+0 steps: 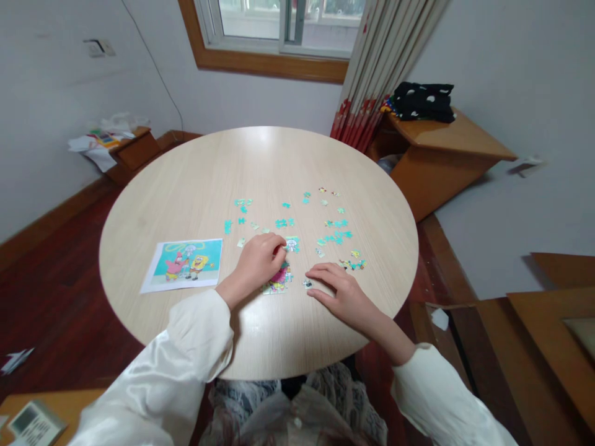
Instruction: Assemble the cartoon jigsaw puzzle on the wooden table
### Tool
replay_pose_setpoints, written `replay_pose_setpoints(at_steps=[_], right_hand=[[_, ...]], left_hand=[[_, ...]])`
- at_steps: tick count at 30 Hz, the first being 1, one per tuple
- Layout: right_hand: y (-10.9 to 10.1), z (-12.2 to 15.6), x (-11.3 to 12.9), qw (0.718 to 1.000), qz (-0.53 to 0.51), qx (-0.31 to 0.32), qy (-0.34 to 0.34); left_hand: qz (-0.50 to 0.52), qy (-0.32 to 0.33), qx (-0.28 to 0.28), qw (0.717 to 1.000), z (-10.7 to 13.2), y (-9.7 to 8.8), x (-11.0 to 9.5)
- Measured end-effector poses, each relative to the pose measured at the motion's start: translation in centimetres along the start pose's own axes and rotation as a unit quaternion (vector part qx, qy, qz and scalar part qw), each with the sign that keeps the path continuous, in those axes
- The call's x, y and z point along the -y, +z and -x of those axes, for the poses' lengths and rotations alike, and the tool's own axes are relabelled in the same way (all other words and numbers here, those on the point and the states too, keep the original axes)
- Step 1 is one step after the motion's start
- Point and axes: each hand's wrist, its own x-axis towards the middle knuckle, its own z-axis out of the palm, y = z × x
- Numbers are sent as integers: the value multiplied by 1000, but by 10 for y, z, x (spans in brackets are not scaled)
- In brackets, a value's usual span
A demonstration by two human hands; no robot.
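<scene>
My left hand [261, 263] is closed, fingertips curled together beside a small joined puzzle section [292, 245] with a pale cartoon face. Whatever is pinched there, if anything, is hidden. Partly under that hand lies a larger joined puzzle section [279, 280] with pink in it. My right hand [343, 291] rests low over the table, thumb and fingers apart around a loose grey-and-white puzzle piece [307, 283]; whether they touch it I cannot tell. To the left lies a printed reference picture [188, 265] of cartoon characters on turquoise.
Loose turquoise puzzle pieces [335, 236] are spread right of centre, with several more pieces [281, 223] farther back. Darker mixed pieces [353, 264] lie beyond my right hand. Everything sits on a round wooden table [260, 161]. A wooden cabinet [460, 142] stands behind right.
</scene>
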Motion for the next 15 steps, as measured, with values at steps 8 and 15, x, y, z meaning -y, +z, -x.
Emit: replay_pose_setpoints(at_steps=[8, 15], right_hand=[[-17, -18, -29, 996, 42, -51, 62], [-9, -37, -44, 994, 88, -36, 63]], left_hand=[[20, -5, -4, 1000, -1, -2, 2], [30, -13, -13, 999, -3, -2, 5]])
